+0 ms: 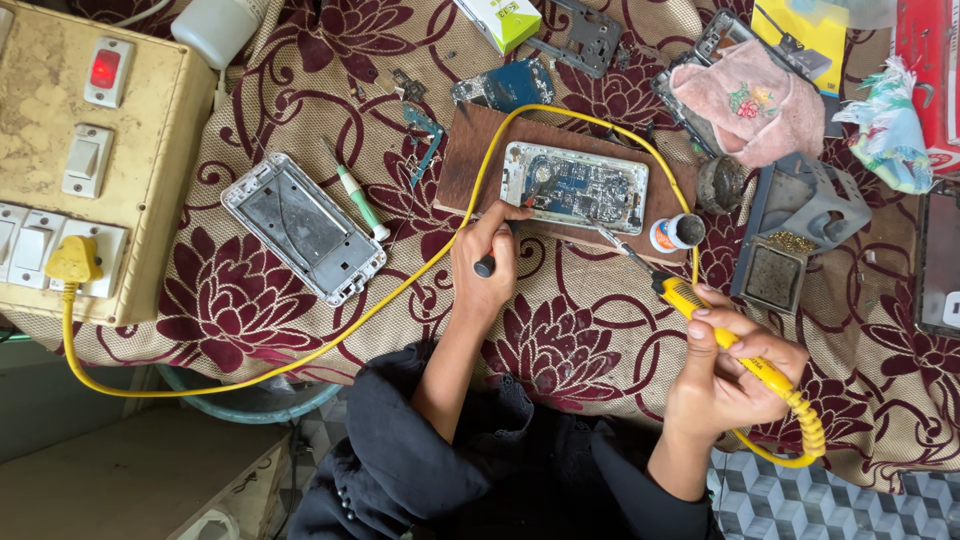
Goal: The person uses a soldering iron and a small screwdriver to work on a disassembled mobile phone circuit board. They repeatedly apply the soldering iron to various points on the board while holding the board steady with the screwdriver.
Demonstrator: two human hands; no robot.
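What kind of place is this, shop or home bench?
Probably a small phone repair bench; shop or home can't be told. The right hand holds a yellow soldering iron, an opened phone with bare circuit board lies on a wooden block, and a stripped phone frame lies nearby.

Pink cloth, switch box, empty phone frame.

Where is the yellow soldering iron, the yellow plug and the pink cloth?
yellow soldering iron (735,350), head view, on its handle.
yellow plug (73,261), head view, on its body.
pink cloth (750,100), head view, on its middle.
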